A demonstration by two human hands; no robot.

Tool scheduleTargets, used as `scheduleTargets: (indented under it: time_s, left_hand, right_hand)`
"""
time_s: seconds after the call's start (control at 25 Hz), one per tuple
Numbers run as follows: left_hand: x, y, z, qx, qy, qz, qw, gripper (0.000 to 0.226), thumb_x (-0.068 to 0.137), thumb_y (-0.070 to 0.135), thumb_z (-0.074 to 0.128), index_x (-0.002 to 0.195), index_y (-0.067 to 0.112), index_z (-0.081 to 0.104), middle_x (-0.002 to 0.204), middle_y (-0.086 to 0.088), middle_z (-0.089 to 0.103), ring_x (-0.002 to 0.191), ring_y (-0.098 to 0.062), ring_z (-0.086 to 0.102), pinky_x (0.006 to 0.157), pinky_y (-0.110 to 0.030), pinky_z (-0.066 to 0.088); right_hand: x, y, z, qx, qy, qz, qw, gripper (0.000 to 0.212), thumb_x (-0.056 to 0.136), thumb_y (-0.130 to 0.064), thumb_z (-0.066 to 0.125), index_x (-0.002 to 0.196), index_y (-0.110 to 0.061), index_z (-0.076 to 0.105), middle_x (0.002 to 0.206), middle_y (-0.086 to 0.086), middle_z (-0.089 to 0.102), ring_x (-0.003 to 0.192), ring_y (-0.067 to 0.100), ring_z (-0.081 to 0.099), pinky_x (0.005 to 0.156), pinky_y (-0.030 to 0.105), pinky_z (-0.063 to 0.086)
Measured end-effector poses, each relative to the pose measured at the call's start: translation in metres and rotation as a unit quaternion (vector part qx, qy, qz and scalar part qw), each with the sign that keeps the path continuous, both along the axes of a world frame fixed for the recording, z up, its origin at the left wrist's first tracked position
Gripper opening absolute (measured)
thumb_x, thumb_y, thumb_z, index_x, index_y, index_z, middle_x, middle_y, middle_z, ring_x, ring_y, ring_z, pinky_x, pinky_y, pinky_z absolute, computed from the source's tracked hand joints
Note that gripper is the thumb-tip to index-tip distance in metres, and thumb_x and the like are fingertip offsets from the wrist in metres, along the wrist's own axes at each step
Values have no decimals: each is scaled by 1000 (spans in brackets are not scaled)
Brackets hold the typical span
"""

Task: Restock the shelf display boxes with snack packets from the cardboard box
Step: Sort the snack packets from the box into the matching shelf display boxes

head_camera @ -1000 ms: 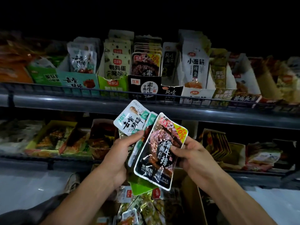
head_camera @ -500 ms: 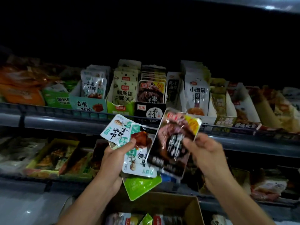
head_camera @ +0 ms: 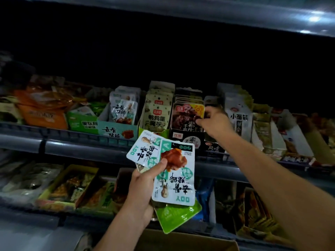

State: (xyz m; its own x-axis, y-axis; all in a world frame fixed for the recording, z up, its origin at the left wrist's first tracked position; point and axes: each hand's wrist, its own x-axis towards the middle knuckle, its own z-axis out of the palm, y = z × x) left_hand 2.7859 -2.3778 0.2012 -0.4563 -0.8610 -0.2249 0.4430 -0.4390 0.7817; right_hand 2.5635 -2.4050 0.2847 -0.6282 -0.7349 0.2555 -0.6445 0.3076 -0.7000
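The right hand (head_camera: 213,124) reaches up to the upper shelf (head_camera: 76,147) and pinches the right edge of a glossy dark packet (head_camera: 186,117), flat and rectangular with a yellow corner, which stands at the front of the row in the black box (head_camera: 186,140). Thumb and fingers curl onto that edge.

The left hand (head_camera: 143,182) holds a fan of flat, shiny foil packets, fingers wrapped behind and thumb pressed on the front. On top is a white-and-teal packet (head_camera: 176,174) printed with a reddish piece of meat, upside down; a second white packet (head_camera: 143,149) pokes out to the upper left, and a green packet (head_camera: 178,216) juts out below.

The upper shelf is grey metal with a low wire rail. Along it stand open-fronted card boxes, each with upright packets: a teal box (head_camera: 117,132) of white packets, a green box (head_camera: 153,132) of pale speckled packets, then the black one. Right of the hand stands a white box (head_camera: 239,118) of white packets.

The lower shelf carries shallow trays (head_camera: 68,187) of loose, crinkled packets. At the bottom edge shows the brown flap of the carton (head_camera: 186,241); its contents are out of sight.
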Motion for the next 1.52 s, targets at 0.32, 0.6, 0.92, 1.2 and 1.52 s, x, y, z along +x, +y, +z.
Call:
scheduleTargets:
  time_s: [0.32, 0.6, 0.92, 1.2, 1.52]
  left_hand:
    - [-4, 4, -1, -21, -25, 12, 999, 45, 73, 11, 81, 116, 18, 67, 107, -11, 76, 94, -35, 73, 80, -55, 59]
    - [6, 4, 9, 2, -3, 64, 998, 53, 87, 40, 69, 130, 21, 44, 127, 8, 52, 117, -18, 51, 91, -36, 45]
    - [16, -2, 7, -96, -159, -70, 980, 14, 90, 18, 69, 103, 21, 72, 95, -4, 78, 94, -26, 73, 91, -49, 54]
    - [23, -2, 11, -86, -136, -134, 978, 50, 72, 45, 76, 115, 22, 65, 103, -2, 77, 98, -25, 72, 93, -47, 53]
    - [27, -5, 18, -70, -80, 22, 994, 34, 82, 35, 74, 110, 22, 60, 86, 11, 77, 86, -10, 71, 73, -31, 52]
  right_hand:
    - [80, 109, -35, 86, -281, 202, 934, 33, 81, -38, 74, 108, -23, 61, 96, -10, 73, 85, 6, 68, 78, 25, 50]
    - [62, 118, -37, -8, -239, 134, 962, 33, 93, -19, 64, 118, -34, 48, 102, -1, 73, 81, 20, 73, 55, 39, 58]
    - [31, 90, 64, 254, -21, 343, 904, 26, 79, -10, 77, 100, -21, 66, 98, -4, 73, 84, 11, 72, 72, 29, 60]
    - [42, 64, 75, 401, 10, 370, 838, 35, 78, -1, 75, 92, -30, 64, 112, 2, 65, 70, 16, 61, 57, 25, 52]
    - [86, 53, -2, -8, -200, 184, 962, 90, 66, -36, 88, 139, -34, 36, 121, -8, 56, 105, 15, 60, 82, 28, 53]
